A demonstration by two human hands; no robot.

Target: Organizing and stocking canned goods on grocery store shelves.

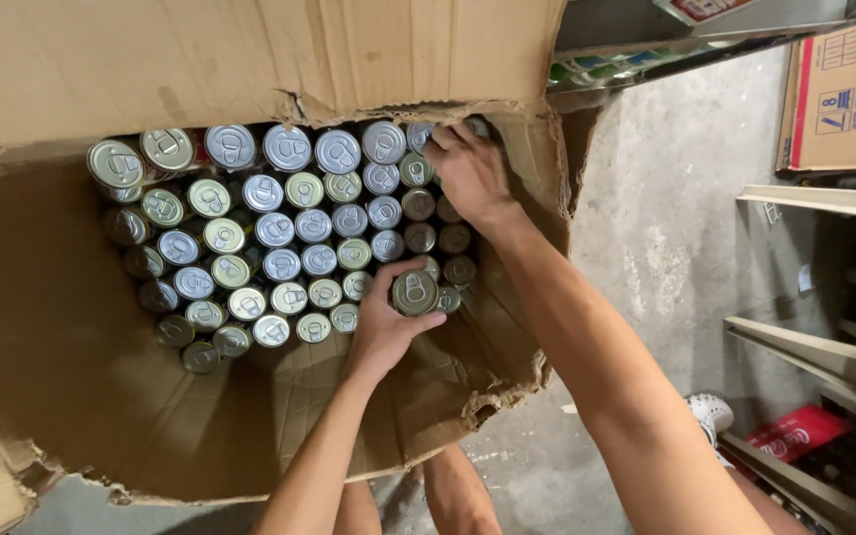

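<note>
Reaching down into a big, torn cardboard box [71, 376], the person works with both bare arms over many rows of cans [279, 223] that stand upright with their pull-tab tops facing up. The left hand [383, 322] comes up from the lower edge of the view, its forearm almost straight, and the fingers are closed around one can [414, 292] at the near right corner of the group; the thumb lies on one side of it and the other fingers wrap the far side. This can sits a little higher than the cans beside it. The right arm stretches in from the lower right, long and diagonal, and crosses over the box wall. The right hand [468, 168] is bent at the wrist, palm down, at the far right corner of the box. Its fingers are curled onto the tops of the cans in that corner, touching them, but I cannot tell if they really grip one. Beside the box is a grey concrete floor [666, 228], and a white shoe [710, 411] stands there.
</note>
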